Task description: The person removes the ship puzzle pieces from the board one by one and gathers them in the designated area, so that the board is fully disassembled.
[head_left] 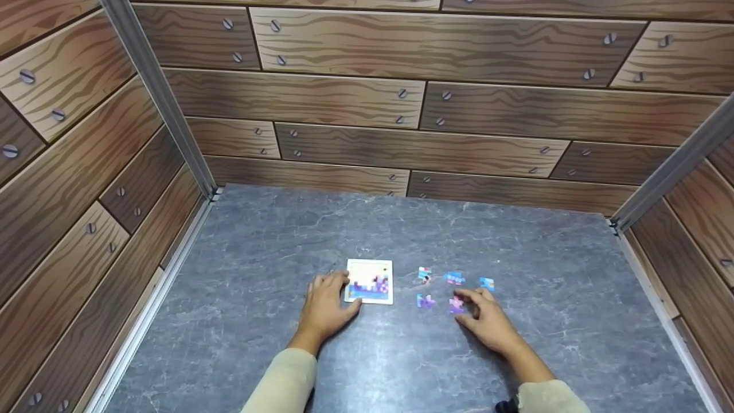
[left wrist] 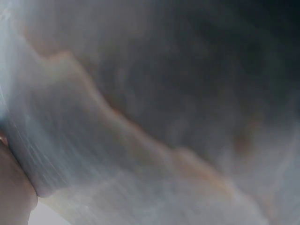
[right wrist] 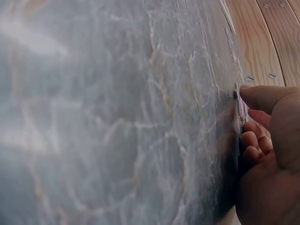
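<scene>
A white-framed jigsaw puzzle board (head_left: 370, 281) with a partly filled picture lies flat on the grey table. My left hand (head_left: 325, 304) holds its lower left corner, fingertips at the left edge and thumb at the bottom edge. To the right of the board, my right hand (head_left: 487, 321) has thumb and index finger on opposite sides of a pink and purple puzzle piece (head_left: 456, 304), pinching it at the tabletop. In the right wrist view the thumb (right wrist: 262, 97) meets the edge of that piece. The left wrist view is blurred and shows only a bit of the hand.
Loose puzzle pieces lie around the right hand: a purple one (head_left: 425, 301), a blue and red one (head_left: 424, 275), a blue and pink one (head_left: 455, 278) and a blue one (head_left: 487, 283). Wood-patterned walls (head_left: 344, 103) enclose the marbled tabletop (head_left: 275, 235) at the back and sides.
</scene>
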The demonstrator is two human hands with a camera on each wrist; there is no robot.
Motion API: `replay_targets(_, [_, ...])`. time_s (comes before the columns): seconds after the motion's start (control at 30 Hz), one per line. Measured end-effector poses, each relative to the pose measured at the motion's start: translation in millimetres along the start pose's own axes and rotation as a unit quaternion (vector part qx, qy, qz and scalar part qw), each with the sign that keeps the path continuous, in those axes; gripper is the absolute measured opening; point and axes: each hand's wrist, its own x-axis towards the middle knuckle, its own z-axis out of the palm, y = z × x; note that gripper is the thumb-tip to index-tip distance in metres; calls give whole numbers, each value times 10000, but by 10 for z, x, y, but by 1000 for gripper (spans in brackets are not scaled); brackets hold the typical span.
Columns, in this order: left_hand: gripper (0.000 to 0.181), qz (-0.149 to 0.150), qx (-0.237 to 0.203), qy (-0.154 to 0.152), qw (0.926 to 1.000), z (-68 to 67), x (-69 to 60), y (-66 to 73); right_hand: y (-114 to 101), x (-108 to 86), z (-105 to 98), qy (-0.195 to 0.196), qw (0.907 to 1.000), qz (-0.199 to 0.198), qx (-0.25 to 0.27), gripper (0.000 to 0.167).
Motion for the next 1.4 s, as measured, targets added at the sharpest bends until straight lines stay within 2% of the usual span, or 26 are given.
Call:
replay_targets(0.33, [49, 19, 9, 27, 10000, 9, 16, -7, 11, -10, -7, 45, 9998, -46, 191, 55])
replay_targets(0.53, [49, -5, 17, -5, 10000, 15, 4, -17, 13, -3, -24, 112, 9969, 159, 757, 52])
replay_targets(0.67, [51, -67, -9, -67, 10000, 23, 3, -22, -70, 15, -53, 221, 9942, 407, 971, 48])
replay_targets(0.77, [51, -86, -20, -81, 9999, 23, 5, -18, -208, 49, -29, 401, 9942, 400, 917, 44])
replay_targets(0.87, [51, -86, -14, -66, 9999, 20, 9, -13, -399, 104, 52, 538, 9943, 166, 903, 43])
replay_targets(1.0, [51, -95, -14, -45, 9999, 15, 19, -5, -654, 194, 221, 459, 9934, -295, 1008, 46])
replay_targets(1.1, [52, -93, -35, -49, 9999, 11, 23, 3, -796, 269, 354, 233, 9922, -537, 1097, 48])
replay_targets(1.2, [52, -85, -64, -27, 9999, 10, 21, 5, -886, 357, 478, -47, 9925, -725, 985, 49])
replay_targets(1.4, [52, -112, -15, -44, 9999, 28, 11, -8, -1007, 520, 720, -324, 9921, -1003, 682, 50])
